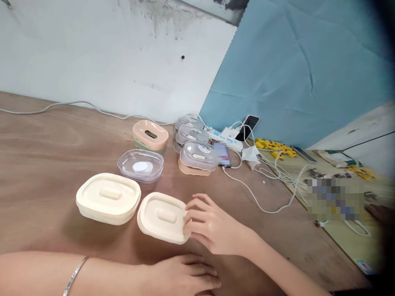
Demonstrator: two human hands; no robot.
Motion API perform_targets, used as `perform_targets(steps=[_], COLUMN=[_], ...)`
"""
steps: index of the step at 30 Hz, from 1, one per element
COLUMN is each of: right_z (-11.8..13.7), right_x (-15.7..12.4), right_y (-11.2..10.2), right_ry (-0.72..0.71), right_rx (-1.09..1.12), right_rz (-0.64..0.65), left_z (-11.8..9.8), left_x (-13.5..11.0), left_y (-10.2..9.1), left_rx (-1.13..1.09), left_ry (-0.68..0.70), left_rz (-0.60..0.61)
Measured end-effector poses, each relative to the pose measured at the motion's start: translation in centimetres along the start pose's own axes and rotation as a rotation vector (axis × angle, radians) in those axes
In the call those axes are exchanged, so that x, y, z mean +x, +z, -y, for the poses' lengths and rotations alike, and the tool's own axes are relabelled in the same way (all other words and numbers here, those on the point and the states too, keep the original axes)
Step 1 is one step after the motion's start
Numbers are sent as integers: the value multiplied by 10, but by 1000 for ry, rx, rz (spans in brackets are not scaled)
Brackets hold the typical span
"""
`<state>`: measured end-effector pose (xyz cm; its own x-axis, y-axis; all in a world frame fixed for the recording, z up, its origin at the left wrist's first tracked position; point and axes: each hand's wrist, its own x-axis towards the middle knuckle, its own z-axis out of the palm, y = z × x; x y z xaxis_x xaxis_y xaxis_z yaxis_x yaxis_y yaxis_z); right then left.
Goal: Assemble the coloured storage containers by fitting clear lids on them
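Observation:
My right hand (pixel 212 226) has its fingers curled over the right edge of a cream rounded-rectangular lid (pixel 166 216) with a raised bar in its middle. The fingertips overlap the rim; the thumb is mostly hidden. My left hand (pixel 187 276) lies flat near the table's front edge, fingers stretched out, holding nothing, with a silver bangle (pixel 75 274) on the wrist. A stack of larger cream lids (pixel 108 197) sits left of the held lid. Behind them are nested clear plastic covers (pixel 140 164).
A pink slotted piece (pixel 150 133) rests on green ones at the back. Clear-lidded boxes (pixel 199 154) stand in a row to its right. Further right are a power strip (pixel 226 139), a phone (pixel 248 126), white cables (pixel 271 211) and yellow parts (pixel 274 147). A person's hand (pixel 381 213) shows at the far right.

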<state>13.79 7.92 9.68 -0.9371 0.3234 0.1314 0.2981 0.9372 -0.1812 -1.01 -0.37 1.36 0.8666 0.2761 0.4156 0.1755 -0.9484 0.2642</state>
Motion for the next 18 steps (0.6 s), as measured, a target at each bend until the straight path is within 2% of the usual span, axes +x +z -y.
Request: perform_targets(steps=[2, 3, 8, 10, 11, 14, 18], right_z=[-4, -7, -36, -51, -58, -76, -90], right_x=[1, 6, 61, 91, 106, 142, 168], right_y=[-13, -19, -34, -31, -28, -16, -4], right_ry=[33, 39, 127, 207, 237, 291, 303], right_rx=[-8, -20, -126, -207, -254, -351, -372], right_rz=[35, 9, -349, -423, -415, -283, -198], left_z=[-1, -1, 0, 0, 0, 1, 3], left_x=[-1, -2, 1, 2, 3, 1, -1], left_y=[-3, -2, 11, 13, 12, 10, 10], left_rx=[17, 19, 14, 12, 11, 9, 11], left_ry=[12, 6, -64, -58, -48, -21, -5], left_rz=[4, -12, -217, -260, -262, -241, -222])
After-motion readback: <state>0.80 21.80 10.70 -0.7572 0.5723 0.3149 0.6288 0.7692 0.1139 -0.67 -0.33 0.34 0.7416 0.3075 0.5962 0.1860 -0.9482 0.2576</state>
